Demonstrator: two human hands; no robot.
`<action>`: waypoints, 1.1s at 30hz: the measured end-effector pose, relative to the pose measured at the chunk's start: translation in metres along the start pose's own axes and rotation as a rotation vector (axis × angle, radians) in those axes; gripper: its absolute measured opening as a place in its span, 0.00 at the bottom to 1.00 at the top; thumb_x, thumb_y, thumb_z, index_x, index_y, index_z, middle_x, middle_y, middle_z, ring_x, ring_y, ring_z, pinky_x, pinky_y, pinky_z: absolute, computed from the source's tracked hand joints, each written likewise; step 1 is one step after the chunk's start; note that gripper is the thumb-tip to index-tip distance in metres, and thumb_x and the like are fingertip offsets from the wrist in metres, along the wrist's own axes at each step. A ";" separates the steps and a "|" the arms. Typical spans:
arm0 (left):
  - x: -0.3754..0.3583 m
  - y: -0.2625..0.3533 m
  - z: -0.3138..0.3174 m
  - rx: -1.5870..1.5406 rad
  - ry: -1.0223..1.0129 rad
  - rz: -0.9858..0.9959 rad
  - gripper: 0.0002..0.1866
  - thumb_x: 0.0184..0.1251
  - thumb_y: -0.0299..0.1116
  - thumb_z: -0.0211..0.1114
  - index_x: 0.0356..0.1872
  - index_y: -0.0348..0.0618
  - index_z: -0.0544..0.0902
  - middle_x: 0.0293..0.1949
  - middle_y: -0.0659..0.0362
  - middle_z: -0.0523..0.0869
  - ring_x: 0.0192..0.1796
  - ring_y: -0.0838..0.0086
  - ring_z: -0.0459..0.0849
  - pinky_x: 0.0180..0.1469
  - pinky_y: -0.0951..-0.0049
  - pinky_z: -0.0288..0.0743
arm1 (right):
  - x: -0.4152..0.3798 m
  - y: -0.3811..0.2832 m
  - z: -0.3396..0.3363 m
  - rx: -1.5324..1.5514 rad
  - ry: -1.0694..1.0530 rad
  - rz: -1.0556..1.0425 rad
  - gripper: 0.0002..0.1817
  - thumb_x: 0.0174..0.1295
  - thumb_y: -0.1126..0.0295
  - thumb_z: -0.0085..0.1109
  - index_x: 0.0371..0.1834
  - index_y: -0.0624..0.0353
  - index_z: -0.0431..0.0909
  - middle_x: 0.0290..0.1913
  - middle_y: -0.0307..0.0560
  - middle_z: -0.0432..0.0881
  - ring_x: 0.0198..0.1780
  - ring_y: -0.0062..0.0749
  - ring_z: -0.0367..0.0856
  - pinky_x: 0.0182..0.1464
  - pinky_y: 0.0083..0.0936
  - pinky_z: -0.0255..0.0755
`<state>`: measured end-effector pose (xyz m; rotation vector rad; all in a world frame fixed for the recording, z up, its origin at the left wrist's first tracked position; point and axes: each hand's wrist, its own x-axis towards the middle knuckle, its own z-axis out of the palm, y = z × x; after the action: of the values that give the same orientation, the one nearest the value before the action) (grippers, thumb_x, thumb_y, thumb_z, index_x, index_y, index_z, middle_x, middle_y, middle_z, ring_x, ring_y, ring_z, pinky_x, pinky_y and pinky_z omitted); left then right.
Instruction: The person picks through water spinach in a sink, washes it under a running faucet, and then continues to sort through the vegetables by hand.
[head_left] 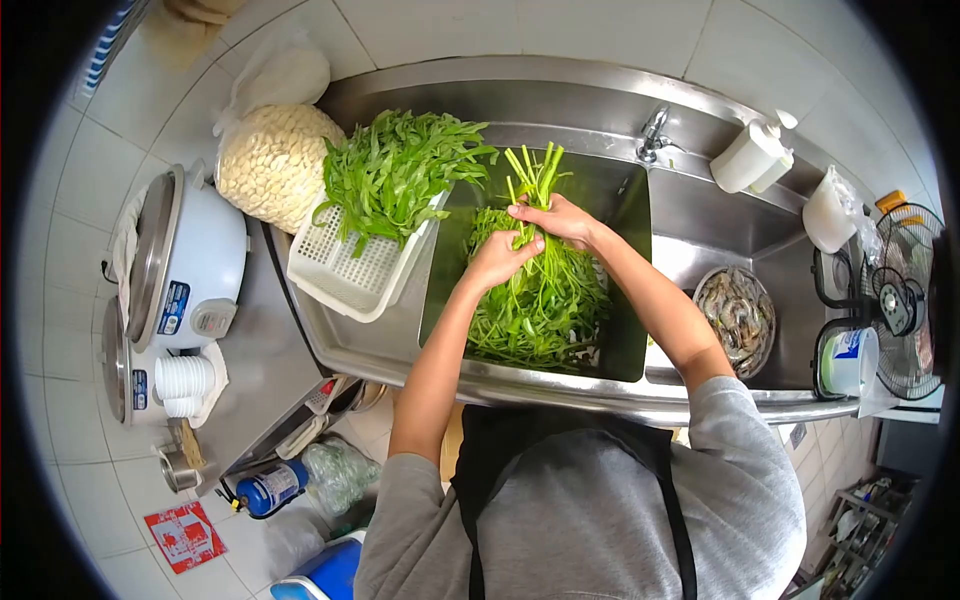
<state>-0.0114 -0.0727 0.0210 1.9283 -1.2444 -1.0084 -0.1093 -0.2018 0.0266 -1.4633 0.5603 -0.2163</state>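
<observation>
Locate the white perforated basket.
In the head view, the white basket sits left of the left hand, on the steel drainboard, with leafy greens heaped over its far end.

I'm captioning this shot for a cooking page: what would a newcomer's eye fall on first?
Probably the bunch of pale green stems, gripped by the left hand and right hand above a heap of greens in the left basin. Next come the bright leaves piled in a white basket to its left, then what look like shrimp in the right basin.
</observation>
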 end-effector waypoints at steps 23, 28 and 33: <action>-0.060 -0.040 -0.025 0.819 -0.068 -0.388 0.24 0.57 0.56 0.59 0.32 0.42 0.84 0.23 0.50 0.82 0.27 0.61 0.81 0.34 0.66 0.72 | -0.052 -0.007 -0.126 0.138 -0.085 0.208 0.17 0.61 0.59 0.55 0.44 0.61 0.74 0.38 0.45 0.82 0.41 0.29 0.82 0.43 0.26 0.77; -0.048 0.025 0.010 0.272 0.174 0.073 0.20 0.58 0.53 0.60 0.40 0.50 0.84 0.25 0.51 0.83 0.29 0.65 0.82 0.35 0.67 0.73 | -0.046 -0.013 -0.088 0.126 -0.198 0.118 0.14 0.63 0.59 0.53 0.46 0.55 0.75 0.40 0.38 0.83 0.35 0.14 0.79 0.25 0.08 0.64; -0.025 0.032 0.010 0.149 0.073 0.013 0.17 0.56 0.48 0.64 0.37 0.46 0.84 0.16 0.58 0.76 0.21 0.80 0.71 0.28 0.72 0.68 | -0.039 -0.029 -0.060 0.061 -0.232 0.087 0.16 0.62 0.57 0.53 0.43 0.57 0.77 0.34 0.37 0.83 0.24 0.10 0.75 0.16 0.05 0.57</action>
<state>-0.0405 -0.0621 0.0482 2.0476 -1.3206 -0.8515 -0.1664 -0.2395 0.0630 -1.3797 0.4238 0.0052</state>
